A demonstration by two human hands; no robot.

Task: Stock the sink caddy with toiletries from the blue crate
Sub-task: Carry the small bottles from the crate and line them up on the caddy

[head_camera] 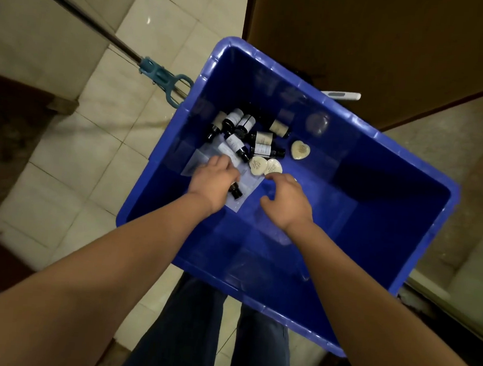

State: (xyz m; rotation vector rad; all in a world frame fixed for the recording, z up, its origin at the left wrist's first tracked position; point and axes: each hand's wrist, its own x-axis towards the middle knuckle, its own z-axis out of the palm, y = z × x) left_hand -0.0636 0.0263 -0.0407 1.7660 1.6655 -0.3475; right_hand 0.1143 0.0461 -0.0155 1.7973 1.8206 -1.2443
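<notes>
In the crate [390, 217] our left hand [214, 178] grips a bottle [235, 190]; our right hand [286, 198] hangs loosely curled, empty, by soaps [257, 165]; mop [167, 80] outside.

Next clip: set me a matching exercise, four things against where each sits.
Things: 1 left hand; 2 lone soap; 3 mop; 4 bottle pile.
Places: A outside the crate, on the tiles; B crate floor, right of the pile; C far left part of the crate floor; D over the packets, gripping a bottle.
Pairs: 1-D; 2-B; 3-A; 4-C.
</notes>
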